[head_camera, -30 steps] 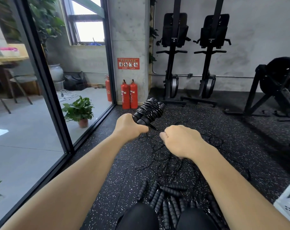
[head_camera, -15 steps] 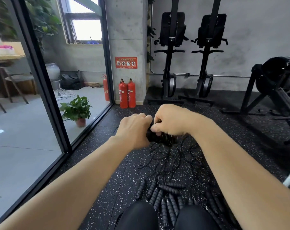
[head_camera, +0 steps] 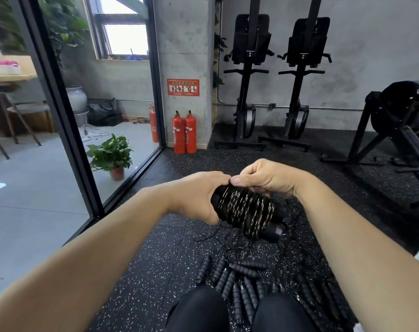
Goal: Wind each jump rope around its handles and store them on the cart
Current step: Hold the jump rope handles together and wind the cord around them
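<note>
Left hand: our left hand (head_camera: pixel 199 195) grips one end of a jump rope (head_camera: pixel 247 212), fingers curled round its paired handles.
Right hand: our right hand (head_camera: pixel 268 178) pinches the cord at the top of the bundle. We judge it is laying or tucking the final turns.
Rope in hand: black cord coiled in many tight turns, held in the air above the floor (head_camera: pixel 155 259).
Left to do: loose handles (head_camera: pixel 237 281) and tangled cord lie heaped before our knees — most ropes remain unwound, we judge.
Cart: not clearly in view — we see nothing stored.
</note>
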Motion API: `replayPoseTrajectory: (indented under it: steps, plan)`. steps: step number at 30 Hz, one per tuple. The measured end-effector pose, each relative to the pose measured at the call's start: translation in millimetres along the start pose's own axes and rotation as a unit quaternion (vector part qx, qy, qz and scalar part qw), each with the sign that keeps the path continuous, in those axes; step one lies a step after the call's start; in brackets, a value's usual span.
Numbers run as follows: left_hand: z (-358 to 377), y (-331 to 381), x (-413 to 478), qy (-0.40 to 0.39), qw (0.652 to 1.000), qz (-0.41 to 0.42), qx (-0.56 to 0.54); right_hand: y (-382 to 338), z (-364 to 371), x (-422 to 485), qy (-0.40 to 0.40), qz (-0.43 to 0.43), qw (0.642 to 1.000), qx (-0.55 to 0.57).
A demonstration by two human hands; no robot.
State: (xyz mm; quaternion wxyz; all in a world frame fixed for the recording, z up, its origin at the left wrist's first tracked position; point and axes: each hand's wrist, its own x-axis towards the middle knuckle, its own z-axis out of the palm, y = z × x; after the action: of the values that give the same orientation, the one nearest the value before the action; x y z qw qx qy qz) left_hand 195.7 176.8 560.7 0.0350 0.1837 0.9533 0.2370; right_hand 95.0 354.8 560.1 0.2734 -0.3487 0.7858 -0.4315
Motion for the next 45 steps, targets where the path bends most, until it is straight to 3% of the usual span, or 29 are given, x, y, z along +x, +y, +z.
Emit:
replayPoseTrajectory:
  steps: [3,5,8,10,11,13,15,18,24,28,33,37,45]
  plan:
    - [9.6,-0.5,1.0,0.001,0.997,-0.008,-0.083,25.6,-0.4,5.7,0.004,0.044,0.994,0.1]
    - [16.4,-1.0,3.3,0.014,0.99,-0.015,-0.138,58.6,1.4,17.6,0.082,0.04,0.986,0.142]
    - [24.3,-2.8,8.3,0.043,0.975,-0.023,-0.218,69.1,17.7,19.4,0.194,0.036,0.911,0.361]
    - [29.9,-5.5,12.3,0.072,0.962,-0.036,-0.261,64.5,27.0,12.1,0.127,-0.022,0.897,0.422]
    - [32.7,-6.7,14.1,0.091,0.955,-0.049,-0.278,51.0,39.6,8.9,0.085,-0.031,0.926,0.368]
    - [38.5,-7.6,18.0,0.123,0.939,-0.079,-0.312,51.6,41.5,18.1,0.104,-0.008,0.948,0.302]
    - [44.2,-7.1,21.9,0.149,0.919,-0.102,-0.349,50.8,43.3,22.0,0.157,0.046,0.94,0.3]
    - [48.9,-7.1,26.2,0.174,0.88,-0.118,-0.425,48.9,50.5,20.8,0.159,0.069,0.936,0.307]
    - [50.2,-15.5,31.5,0.158,0.798,-0.14,-0.564,44.5,50.8,20.5,0.22,0.107,0.924,0.295]
    - [51.7,-24.2,38.6,0.098,0.722,-0.178,-0.661,52.4,47.3,18.1,0.301,0.021,0.928,0.217]
    - [58.6,-36.4,51.4,0.067,0.653,-0.198,-0.728,67.7,47.2,19.3,0.334,-0.071,0.931,0.129]
    - [67.9,-49.1,62.0,0.058,0.638,-0.206,-0.74,83.3,47.0,28.0,0.349,-0.067,0.933,0.06]
    - [94.2,-78.0,84.3,0.068,0.65,-0.204,-0.729,119.1,32.2,51.0,0.382,0.001,0.911,-0.156]
